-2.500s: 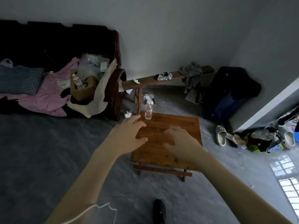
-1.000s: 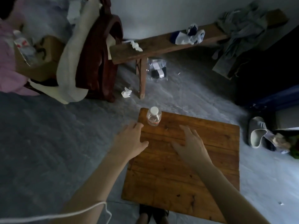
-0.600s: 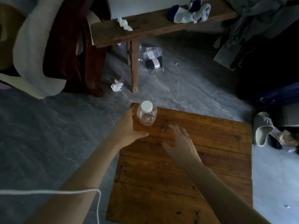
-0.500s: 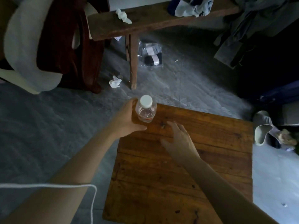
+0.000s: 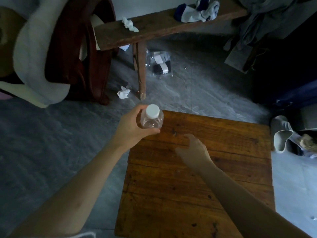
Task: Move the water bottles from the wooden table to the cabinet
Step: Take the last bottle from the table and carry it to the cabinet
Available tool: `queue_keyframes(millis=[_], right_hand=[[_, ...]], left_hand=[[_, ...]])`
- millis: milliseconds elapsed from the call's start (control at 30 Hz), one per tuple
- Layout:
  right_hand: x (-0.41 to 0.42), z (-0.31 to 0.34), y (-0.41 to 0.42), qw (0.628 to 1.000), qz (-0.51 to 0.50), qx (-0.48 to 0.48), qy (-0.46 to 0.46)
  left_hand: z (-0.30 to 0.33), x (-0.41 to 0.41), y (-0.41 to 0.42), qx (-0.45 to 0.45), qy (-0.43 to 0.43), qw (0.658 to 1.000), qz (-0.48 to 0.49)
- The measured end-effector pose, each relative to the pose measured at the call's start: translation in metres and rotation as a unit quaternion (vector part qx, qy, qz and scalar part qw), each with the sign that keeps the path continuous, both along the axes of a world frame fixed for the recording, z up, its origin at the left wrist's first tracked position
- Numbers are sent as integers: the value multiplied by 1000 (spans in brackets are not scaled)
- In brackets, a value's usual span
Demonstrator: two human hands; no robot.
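A clear plastic water bottle with a white cap stands at the far left corner of the low wooden table. My left hand is wrapped around its body from the left, thumb in front. Whether the bottle's base touches the tabletop cannot be told from above. My right hand hovers over the middle of the table a short way right of the bottle, fingers loosely curled, holding nothing. No cabinet is in view.
A wooden bench with socks and a crumpled tissue runs across the back. A dark red chair draped in white cloth stands at the left. Crumpled paper, a plastic packet and a slipper lie on the grey floor.
I came closer and looked down at the table. My left hand reached the bottle and closed around it. My right hand drew back slightly and curled its fingers.
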State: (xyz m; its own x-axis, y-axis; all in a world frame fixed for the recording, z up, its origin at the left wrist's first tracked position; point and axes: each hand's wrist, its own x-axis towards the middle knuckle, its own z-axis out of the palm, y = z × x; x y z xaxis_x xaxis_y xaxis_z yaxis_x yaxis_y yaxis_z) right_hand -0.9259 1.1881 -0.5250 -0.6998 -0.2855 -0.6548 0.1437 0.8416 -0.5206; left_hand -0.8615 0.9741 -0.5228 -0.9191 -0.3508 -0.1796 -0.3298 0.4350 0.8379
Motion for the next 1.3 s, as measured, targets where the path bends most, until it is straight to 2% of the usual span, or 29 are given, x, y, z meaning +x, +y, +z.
queue_keyframes(millis=[333, 467, 533, 633, 767, 900, 1300], right_hand=[[0, 82, 17, 997, -8, -57, 45], [15, 140, 24, 991, -50, -126, -11], [26, 174, 27, 964, -143, -187, -122], [41, 222, 34, 858, -274, -303, -311], [53, 284, 47, 785, -296, -387, -384], [65, 327, 63, 753, -302, -419, -407], [45, 433, 131, 719, -262, -505, -399]], left_hand=[[123, 17, 10, -30, 88, 996, -5], [197, 24, 23, -40, 121, 992, -22], [235, 28, 32, -35, 132, 990, -33], [286, 36, 46, -22, 142, 988, -47], [347, 45, 67, -19, 167, 983, -69], [388, 50, 87, -24, 183, 980, -80], [513, 27, 150, -31, 280, 952, -120]])
